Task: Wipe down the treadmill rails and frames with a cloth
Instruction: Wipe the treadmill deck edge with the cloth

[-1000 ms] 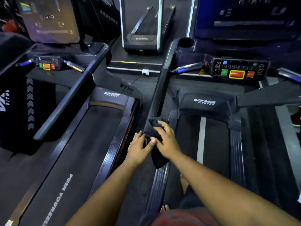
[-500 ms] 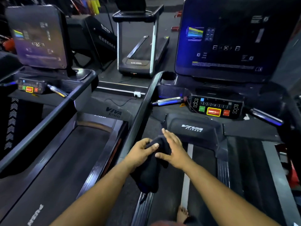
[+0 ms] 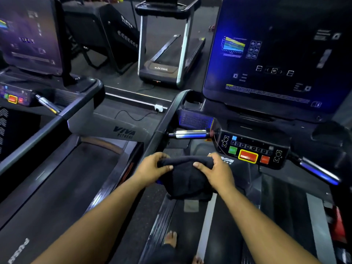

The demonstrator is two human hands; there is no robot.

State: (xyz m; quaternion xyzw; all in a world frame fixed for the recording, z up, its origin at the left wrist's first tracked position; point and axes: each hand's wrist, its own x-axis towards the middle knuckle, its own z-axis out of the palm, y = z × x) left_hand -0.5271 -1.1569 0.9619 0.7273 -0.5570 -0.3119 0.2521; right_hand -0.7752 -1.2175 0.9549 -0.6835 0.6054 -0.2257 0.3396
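A person stands on the dark belt of a black treadmill [image 3: 224, 221], seen from above, with both bare forearms reaching forward. Between the hands hangs a dark navy, thick folded cloth [image 3: 187, 176], held up in the air over the near end of the treadmill's motor cover, just below the console. The left hand [image 3: 152, 168] clasps the cloth's upper left corner, thumb pressed on the front and fingers curled behind. The right hand [image 3: 217, 171] clasps the upper right corner in the same way, thumb on the front. The cloth's top edge is stretched between the two grips and the rest sags down toward the belt. To the left of the left hand, close by, the black left handrail [image 3: 163, 126] slopes up and away to the far console. At the rail's far end is a dark round cup holder [image 3: 192, 101]; what it holds, if anything, cannot be made out. Right of the hands sits a black control panel [image 3: 253, 149] with a green button, a large red button edged in yellow, and a smaller red button. Above it a large dark touchscreen [image 3: 276, 54] glows blue. A silver pulse-grip bar [image 3: 190, 134] juts out between rail and panel. A second black treadmill [image 3: 57, 178] stands to the left, and a third silver-framed treadmill [image 3: 165, 54] stands far off. Bare toes [image 3: 170, 238] show on the near belt.
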